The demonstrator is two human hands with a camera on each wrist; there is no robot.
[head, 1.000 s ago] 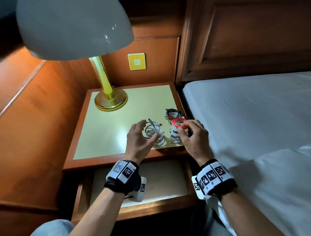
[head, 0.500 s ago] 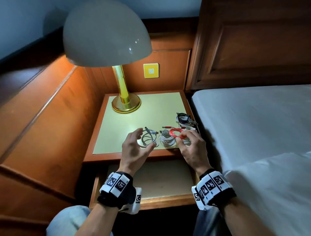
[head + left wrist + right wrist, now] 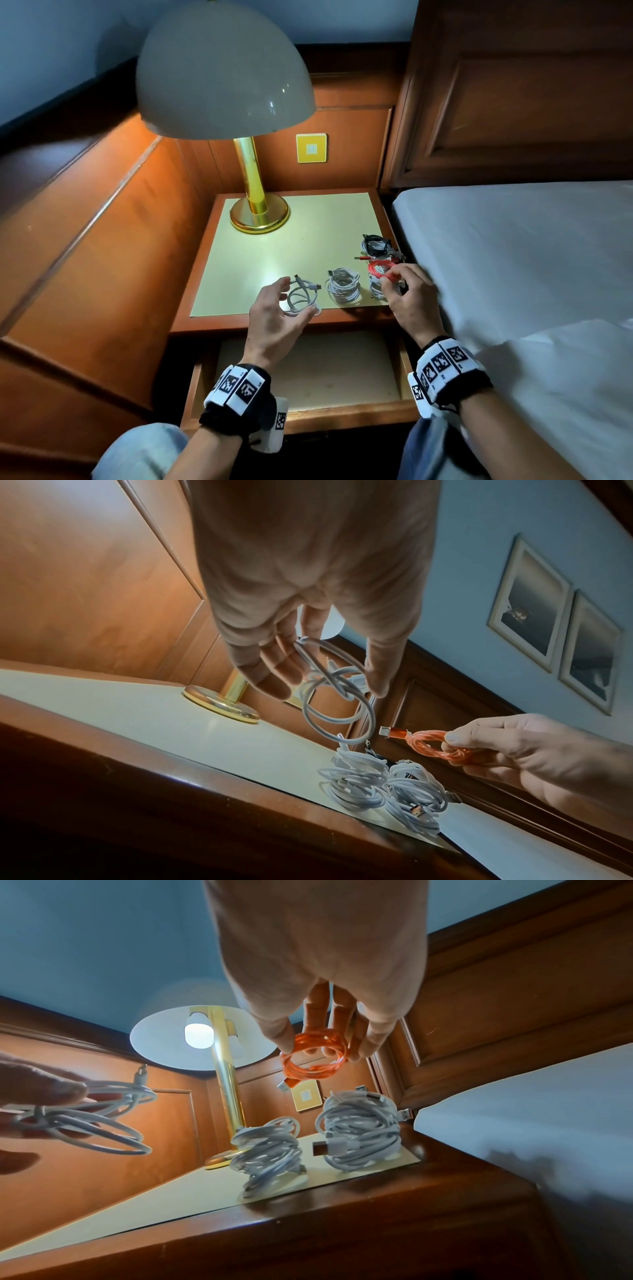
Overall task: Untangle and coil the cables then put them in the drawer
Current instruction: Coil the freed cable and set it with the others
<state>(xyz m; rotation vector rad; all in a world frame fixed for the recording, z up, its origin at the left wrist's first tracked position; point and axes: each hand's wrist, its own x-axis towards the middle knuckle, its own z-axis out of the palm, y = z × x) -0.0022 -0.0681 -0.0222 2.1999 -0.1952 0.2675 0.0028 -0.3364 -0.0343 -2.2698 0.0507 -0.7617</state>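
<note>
From left to right: the lamp point(image 3: 253, 192) stands at the back left corner of the nightstand point(image 3: 239, 274). The left hand point(image 3: 274, 322) is raised above the front edge, its fingertips point(image 3: 274, 685) and thumb pinching a loose white cable coil point(image 3: 301, 296), which hangs clear of the top in the wrist views. Just right of it, a tightly wound white cable bundle point(image 3: 342, 286) rests near the front edge, with a second white bundle point(image 3: 359, 1134) beside it toward the front right corner. Above that second bundle the right hand point(image 3: 411, 298) pinches a small orange-red cable coil point(image 3: 380, 269) between thumb and fingers, one plug dangling free. Behind, along the right edge, lies a black cable coil point(image 3: 375, 245). The two hands are apart, each gripping its own coil. Below the front edge, the drawer point(image 3: 308, 411) stands pulled open. The bed point(image 3: 513, 257) adjoins the nightstand on the right.
</note>
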